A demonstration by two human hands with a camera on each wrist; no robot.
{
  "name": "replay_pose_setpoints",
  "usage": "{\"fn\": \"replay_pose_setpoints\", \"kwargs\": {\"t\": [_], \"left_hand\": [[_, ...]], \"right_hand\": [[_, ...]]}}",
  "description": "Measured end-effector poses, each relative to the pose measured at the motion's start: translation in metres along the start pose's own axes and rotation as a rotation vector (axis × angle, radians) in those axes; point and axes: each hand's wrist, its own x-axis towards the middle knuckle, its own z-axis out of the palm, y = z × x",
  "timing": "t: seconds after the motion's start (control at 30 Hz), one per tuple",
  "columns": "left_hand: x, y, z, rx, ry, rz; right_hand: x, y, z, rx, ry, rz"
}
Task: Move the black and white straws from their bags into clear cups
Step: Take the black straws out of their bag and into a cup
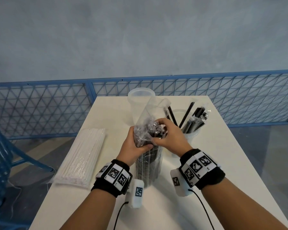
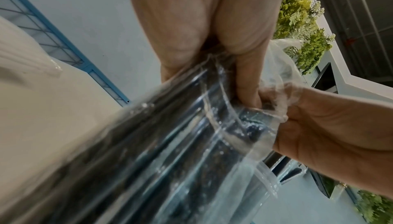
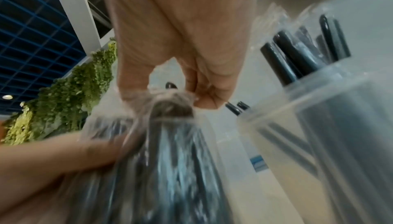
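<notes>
Head view: both hands point(image 1: 150, 138) grip crinkled clear straw bag point(image 1: 148, 165).

The head view looks forward and steeply down from above the person's forearms onto the white table point(image 1: 198, 163), with a blue mesh fence point(image 1: 40, 103) and a grey wall beyond — wide enough to take in the whole tabletop. The left wrist view looks along the left hand point(image 2: 191, 25) from very close, tilted upward toward the wall and the greenery. The right wrist view looks along the right hand point(image 3: 180, 34), equally close, facing up to a blue grid ceiling. All three share the bag of black straws point(image 1: 146, 163) — both wrist views also catch the opposite hand.
</notes>
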Motion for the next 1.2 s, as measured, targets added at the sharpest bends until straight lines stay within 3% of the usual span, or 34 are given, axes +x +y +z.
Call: {"fn": "replay_pose_setpoints", "kwargs": {"t": [0.07, 0.23, 0.47, 0.77, 0.9, 1.07, 1.2], "left_hand": [[0.000, -0.001, -0.001, -0.017, 0.003, -0.002], [0.002, -0.001, 0.000, -0.033, 0.023, -0.013], [0.004, -0.002, 0.003, 0.014, 0.054, 0.004], [0.008, -0.002, -0.002, 0.036, 0.092, -0.030], [0.008, -0.001, -0.003, 0.044, 0.109, -0.021], [0.008, -0.002, -0.002, 0.065, 0.108, -0.008], [0.009, -0.004, 0.001, 0.060, 0.093, 0.011]], "right_hand": [[-0.003, 0.003, 0.005, 0.054, 0.025, -0.006], [0.006, 0.010, 0.007, -0.049, -0.096, 0.004], [-0.002, 0.018, 0.026, 0.163, 0.118, 0.088], [0.016, -0.019, 0.001, 0.128, 0.197, -0.053], [0.013, -0.030, -0.018, 0.346, 0.135, -0.063], [0.004, -0.015, -0.005, 0.407, 0.025, 0.007], [0.000, -0.019, 0.007, 0.582, 0.204, 0.067]]}}
